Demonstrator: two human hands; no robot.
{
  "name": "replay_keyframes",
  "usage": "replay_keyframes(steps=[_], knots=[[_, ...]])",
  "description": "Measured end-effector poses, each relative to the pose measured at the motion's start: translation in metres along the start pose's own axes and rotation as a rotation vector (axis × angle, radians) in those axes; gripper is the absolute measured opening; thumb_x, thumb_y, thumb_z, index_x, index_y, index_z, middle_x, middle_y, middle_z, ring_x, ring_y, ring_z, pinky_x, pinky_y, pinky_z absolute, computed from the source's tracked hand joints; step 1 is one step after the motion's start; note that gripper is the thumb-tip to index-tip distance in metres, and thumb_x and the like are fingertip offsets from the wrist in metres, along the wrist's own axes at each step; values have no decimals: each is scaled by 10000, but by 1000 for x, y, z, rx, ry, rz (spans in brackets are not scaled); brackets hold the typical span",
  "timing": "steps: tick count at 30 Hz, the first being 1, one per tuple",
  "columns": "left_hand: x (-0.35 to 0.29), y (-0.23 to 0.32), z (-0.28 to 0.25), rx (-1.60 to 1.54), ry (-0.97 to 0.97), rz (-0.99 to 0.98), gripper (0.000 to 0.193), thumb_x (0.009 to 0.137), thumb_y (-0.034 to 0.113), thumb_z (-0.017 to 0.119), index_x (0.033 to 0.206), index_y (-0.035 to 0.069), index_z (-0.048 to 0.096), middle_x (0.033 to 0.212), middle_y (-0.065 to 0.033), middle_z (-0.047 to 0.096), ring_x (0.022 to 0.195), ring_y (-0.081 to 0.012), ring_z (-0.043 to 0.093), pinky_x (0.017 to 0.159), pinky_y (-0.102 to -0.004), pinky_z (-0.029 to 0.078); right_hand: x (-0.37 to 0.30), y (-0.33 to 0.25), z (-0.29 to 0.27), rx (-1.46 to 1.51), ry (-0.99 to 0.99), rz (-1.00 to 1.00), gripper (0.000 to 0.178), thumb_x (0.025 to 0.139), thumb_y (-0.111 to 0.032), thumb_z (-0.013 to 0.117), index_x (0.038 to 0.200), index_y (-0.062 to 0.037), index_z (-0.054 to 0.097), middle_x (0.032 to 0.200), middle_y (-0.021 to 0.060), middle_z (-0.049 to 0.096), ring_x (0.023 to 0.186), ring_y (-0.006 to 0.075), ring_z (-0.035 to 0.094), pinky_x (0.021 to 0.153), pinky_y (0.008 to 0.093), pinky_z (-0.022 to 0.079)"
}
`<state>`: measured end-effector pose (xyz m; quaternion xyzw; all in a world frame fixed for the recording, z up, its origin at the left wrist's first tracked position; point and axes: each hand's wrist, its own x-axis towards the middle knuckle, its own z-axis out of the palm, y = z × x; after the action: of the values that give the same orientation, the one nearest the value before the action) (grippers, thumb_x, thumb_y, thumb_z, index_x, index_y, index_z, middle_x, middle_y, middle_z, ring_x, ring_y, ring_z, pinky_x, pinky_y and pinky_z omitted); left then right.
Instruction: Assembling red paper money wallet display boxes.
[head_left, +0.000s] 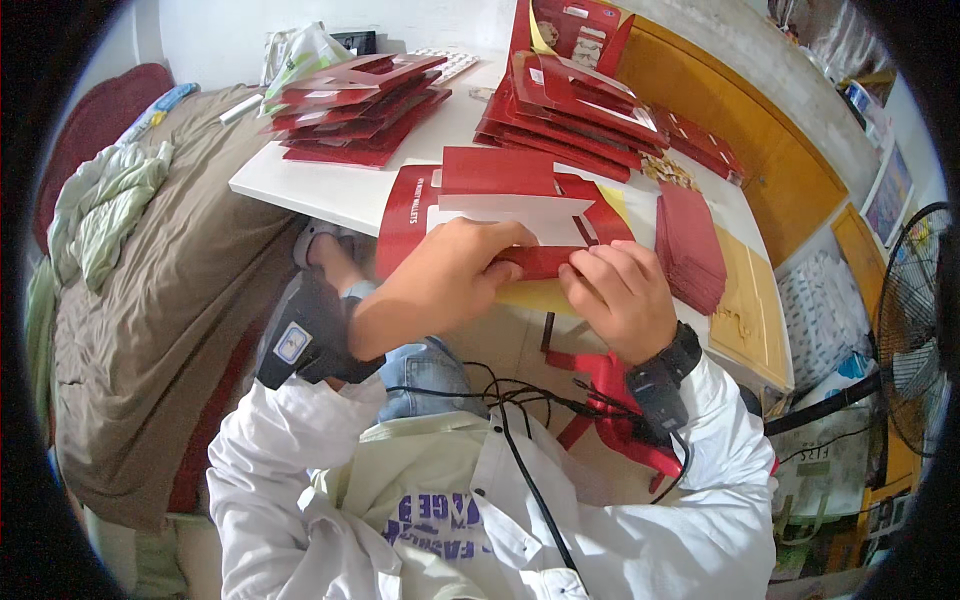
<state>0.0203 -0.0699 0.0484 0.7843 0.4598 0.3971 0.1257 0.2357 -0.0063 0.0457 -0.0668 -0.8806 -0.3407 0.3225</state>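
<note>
A red cardboard packaging blank (405, 215) with a white inner panel lies at the near edge of the table, partly folded. My left hand (450, 265) is closed on its near side, thumb and fingers pinching the red flap. Bent over the right end of that same flap, my right hand (625, 300) grips the edge with its fingers together. The fingers hide part of the fold. Just right of the blank sits a pile of narrow dark red card pieces (690, 245), beside a yellow board (745, 305).
Stacked red card blanks (355, 110) stand at the table's far left, with another stack (565, 110) at the back centre. The white table (300, 180) has a bed (170, 280) to its left. A black fan (910, 330) stands right; black cables (525, 395) hang near my lap.
</note>
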Motion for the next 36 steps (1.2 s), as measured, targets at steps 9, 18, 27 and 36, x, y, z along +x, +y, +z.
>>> replay_keyframes(steps=[9,18,27,36], knots=[[2,-4,-1,75,-24,62,328,783,19,603,1109,-2,570,972,-171,596,941,-316,577,838,-371,449,10,6,3,-6,37,-92,126,690,-141,594,787,-75,548,799,38,531,754,178,548,677,296,446],[-5,-17,7,393,67,237,286,774,136,628,1035,25,588,911,-132,548,893,-300,543,750,-384,422,9,3,13,128,-72,8,185,689,-51,639,869,-29,598,848,73,572,793,227,585,695,337,474],[-1,-4,0,137,-6,-5,230,742,76,667,921,-25,564,793,-180,593,749,-324,600,683,-388,469,13,4,14,463,-159,224,288,733,-140,670,976,-37,555,1015,106,569,914,290,568,851,392,435],[2,-2,-4,-12,39,-130,195,730,16,655,909,-34,596,786,-184,624,703,-260,626,659,-341,481,16,2,13,2,10,-130,191,734,-146,586,914,-87,564,949,28,550,883,179,548,776,333,449]])
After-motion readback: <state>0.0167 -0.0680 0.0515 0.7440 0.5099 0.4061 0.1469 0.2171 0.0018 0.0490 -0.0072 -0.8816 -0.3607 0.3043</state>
